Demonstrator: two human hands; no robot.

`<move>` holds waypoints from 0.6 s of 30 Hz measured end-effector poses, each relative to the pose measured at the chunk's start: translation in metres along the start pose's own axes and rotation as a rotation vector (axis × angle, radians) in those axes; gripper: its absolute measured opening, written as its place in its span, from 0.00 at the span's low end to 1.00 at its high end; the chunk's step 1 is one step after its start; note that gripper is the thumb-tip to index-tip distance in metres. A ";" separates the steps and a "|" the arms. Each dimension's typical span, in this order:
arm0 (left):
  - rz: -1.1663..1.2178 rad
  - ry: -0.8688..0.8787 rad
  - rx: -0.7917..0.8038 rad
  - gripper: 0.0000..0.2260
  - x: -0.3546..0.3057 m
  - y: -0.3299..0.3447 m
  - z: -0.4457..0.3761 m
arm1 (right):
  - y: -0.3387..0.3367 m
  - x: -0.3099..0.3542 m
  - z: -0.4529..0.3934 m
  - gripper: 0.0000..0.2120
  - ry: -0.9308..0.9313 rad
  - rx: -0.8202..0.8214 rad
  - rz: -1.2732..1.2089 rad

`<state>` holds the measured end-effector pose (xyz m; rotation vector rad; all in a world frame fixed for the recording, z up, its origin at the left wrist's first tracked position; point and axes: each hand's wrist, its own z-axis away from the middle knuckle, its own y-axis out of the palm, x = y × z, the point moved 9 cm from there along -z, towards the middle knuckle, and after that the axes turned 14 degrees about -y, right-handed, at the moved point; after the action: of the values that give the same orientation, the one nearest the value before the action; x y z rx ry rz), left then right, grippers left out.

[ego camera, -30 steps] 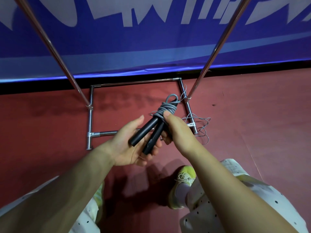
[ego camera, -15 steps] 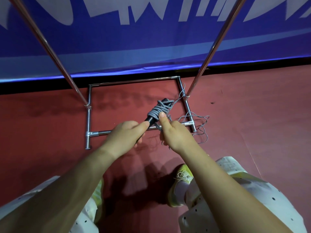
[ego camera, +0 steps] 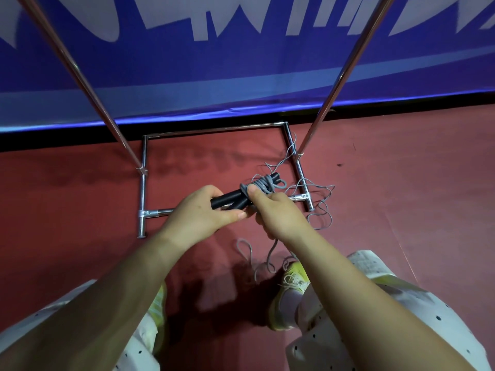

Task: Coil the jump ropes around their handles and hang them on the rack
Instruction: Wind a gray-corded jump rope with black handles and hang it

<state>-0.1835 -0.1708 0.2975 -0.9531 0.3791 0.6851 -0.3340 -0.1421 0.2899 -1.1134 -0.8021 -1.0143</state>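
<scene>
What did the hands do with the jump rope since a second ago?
The left hand, cupped open under the black handles before, turned over and now grips them from above. The handles tipped from steep to nearly level. The right hand kept its thumb pinching the grey rope coil. A loose rope stayed on the floor by the rack base.

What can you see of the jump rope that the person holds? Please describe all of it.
The jump rope has two black handles, held side by side and pointing away to the right, with thin grey cord wound in several turns around their far part. The left hand grips the near ends; the right hand pinches the coil with the thumb on top. Loose cord hangs below the hands in loops.
</scene>
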 end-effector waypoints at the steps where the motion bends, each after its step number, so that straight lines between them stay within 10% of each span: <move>1: 0.000 -0.011 0.033 0.15 0.001 0.002 -0.002 | 0.000 -0.001 -0.001 0.23 -0.005 -0.002 -0.004; 11: 0.587 -0.349 0.929 0.32 0.001 0.048 0.035 | -0.003 0.013 -0.002 0.15 -0.157 -0.075 -0.195; 18: 0.524 -0.252 0.763 0.27 -0.006 0.040 0.028 | 0.003 0.014 -0.002 0.18 -0.194 0.037 -0.152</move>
<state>-0.2151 -0.1341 0.2915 -0.0278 0.6141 1.0183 -0.3264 -0.1472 0.3013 -1.1435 -1.0705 -1.0231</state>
